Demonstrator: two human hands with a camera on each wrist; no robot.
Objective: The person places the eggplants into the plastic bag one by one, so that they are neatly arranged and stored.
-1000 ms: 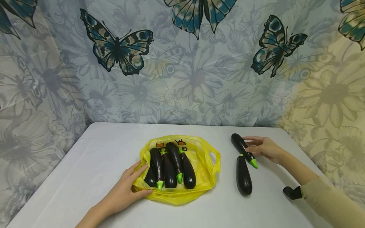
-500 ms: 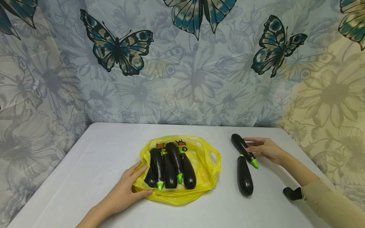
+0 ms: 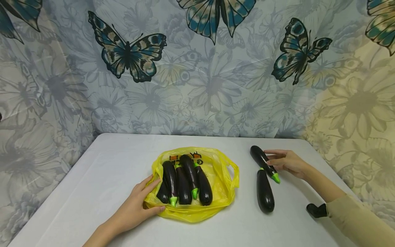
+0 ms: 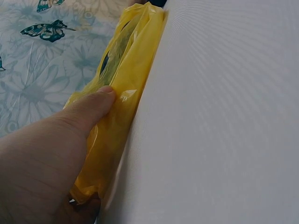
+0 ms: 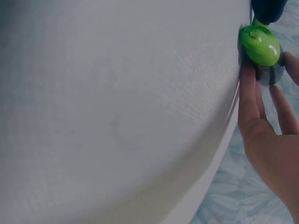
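Observation:
A yellow plastic bag (image 3: 222, 195) lies with its mouth facing up, several dark eggplants (image 3: 184, 185) inside. My left hand (image 3: 134, 204) holds the bag's left side, fingers along its rim and thumb on its front; the left wrist view shows that thumb (image 4: 100, 100) against the yellow plastic. At right, an eggplant (image 3: 258, 156) with a green stem end lies on the table. My right hand (image 3: 290, 164) grips it at the side, and the right wrist view shows fingers on both sides of its green end (image 5: 262, 46). Another eggplant (image 3: 265, 192) lies just in front, its stem end close to the first.
A white-covered table (image 3: 102, 164) carries everything. Behind it hangs a cloth (image 3: 203, 89) with butterflies and flowers. A small black object (image 3: 316, 210) shows at the right sleeve, apparently the wrist camera. One bag handle (image 3: 232, 171) stands out to the right.
The nearer loose eggplant has shifted very slightly to the right. Both hands stay where they were, and the eggplants in the bag have not moved.

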